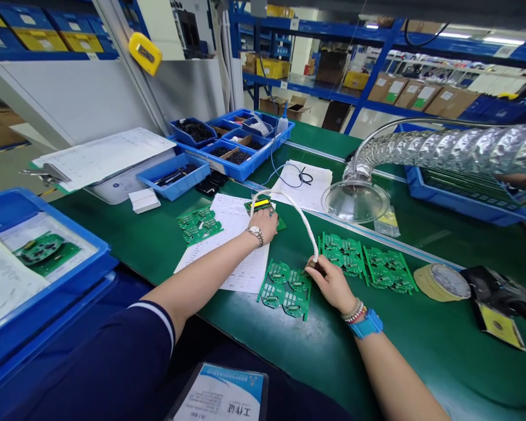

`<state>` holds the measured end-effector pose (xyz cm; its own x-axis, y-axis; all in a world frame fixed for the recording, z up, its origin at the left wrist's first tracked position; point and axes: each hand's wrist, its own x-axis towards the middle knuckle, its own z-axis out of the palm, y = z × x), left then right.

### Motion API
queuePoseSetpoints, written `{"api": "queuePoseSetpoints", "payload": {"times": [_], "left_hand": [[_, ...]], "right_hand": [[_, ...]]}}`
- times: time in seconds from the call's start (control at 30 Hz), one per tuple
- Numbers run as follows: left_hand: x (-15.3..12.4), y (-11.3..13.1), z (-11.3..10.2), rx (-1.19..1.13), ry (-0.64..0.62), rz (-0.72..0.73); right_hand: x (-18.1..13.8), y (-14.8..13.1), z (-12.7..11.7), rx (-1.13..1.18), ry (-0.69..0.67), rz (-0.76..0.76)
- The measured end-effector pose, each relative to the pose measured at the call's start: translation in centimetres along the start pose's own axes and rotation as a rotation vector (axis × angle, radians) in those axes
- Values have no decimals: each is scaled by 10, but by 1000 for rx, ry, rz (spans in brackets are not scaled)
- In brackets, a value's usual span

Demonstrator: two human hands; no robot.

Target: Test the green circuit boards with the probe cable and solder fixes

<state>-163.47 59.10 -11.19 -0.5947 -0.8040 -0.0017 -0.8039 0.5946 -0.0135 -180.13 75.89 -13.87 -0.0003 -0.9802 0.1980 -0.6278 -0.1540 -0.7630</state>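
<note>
Head view: the two hands are apart, both over the green desk (425,362). Left hand (263,227) lies on a small green board (280,222) with a yellow strip (261,204), toward the desk's far side. Can't tell if it grips or just presses. Right hand (329,285) is closed on a dark cable end (315,268), right at the edge of a green circuit board panel (284,290). A white sleeved cable (291,206) arcs between the hands.

Paper sheet (232,245) lies under the left wrist, with another panel (200,225) on it. Two more panels (344,254) (390,269) sit just right of the right hand. Near the desk's right edge is a tape roll (442,282). Along the far edge are blue bins (232,149) of dark parts, plus a glass dome (355,202) on a silver duct (442,146). At the left edge is a blue tray (39,245) holding papers and a board — navy sleeve (114,362) in front.
</note>
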Motion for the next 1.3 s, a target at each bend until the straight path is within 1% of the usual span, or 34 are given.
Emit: {"api": "queuePoseSetpoints", "payload": {"times": [0.07, 0.17, 0.2, 0.27, 0.33, 0.4, 0.43, 0.5, 0.57, 0.6, 0.67, 0.77, 0.8, 0.83, 0.87, 0.93, 1.0, 1.1, 1.2, 1.3], "left_hand": [[-16, 9, -4, -15, 14, 73], [-59, 30, -6, -59, -22, 274], [-76, 39, -4, -75, -47, 345], [-107, 58, 5, -88, -65, 416], [-130, 75, 16, -103, -19, 452], [-141, 83, 26, -145, 48, 544], [-142, 84, 29, -173, 74, 623], [-140, 78, 31, -218, 92, 794], [-136, 66, 31, -237, 93, 901], [-135, 59, 30, -241, 98, 912], [-138, 48, 28, -253, 126, 849], [-150, 41, 28, -259, 174, 628], [-154, 41, 30, -251, 176, 565], [-157, 42, 31, -242, 168, 531], [-159, 43, 33, -236, 150, 532], [-158, 45, 37, -241, 102, 597], [-151, 45, 37, -266, 57, 655], [-137, 38, 31, -306, 6, 692], [-121, 22, 23, -332, -67, 671], [-107, 7, 21, -335, -189, 624]], "right_hand": [[0, 1, 1, 6, 5, 7], [0, 2, 1, 50, 10, 18], [1, 2, 0, 91, 15, 24], [1, 0, -3, 215, 54, 48], [2, -2, -8, 344, 124, 87], [2, -4, -12, 427, 189, 114], [2, -4, -14, 451, 207, 119], [1, -4, -16, 484, 211, 123], [0, -2, -16, 497, 197, 131], [0, -2, -16, 497, 188, 136], [-1, -2, -16, 485, 173, 141], [-1, -2, -16, 455, 160, 144], [0, -3, -17, 444, 154, 143], [0, -3, -18, 435, 144, 142], [-1, -3, -19, 427, 131, 141], [-3, -2, -21, 412, 102, 136], [-8, -2, -23, 386, 64, 136], [-22, -2, -23, 322, 29, 146], [-34, -4, -18, 292, 73, 164], [-38, -7, -11, 255, 106, 155]]}}
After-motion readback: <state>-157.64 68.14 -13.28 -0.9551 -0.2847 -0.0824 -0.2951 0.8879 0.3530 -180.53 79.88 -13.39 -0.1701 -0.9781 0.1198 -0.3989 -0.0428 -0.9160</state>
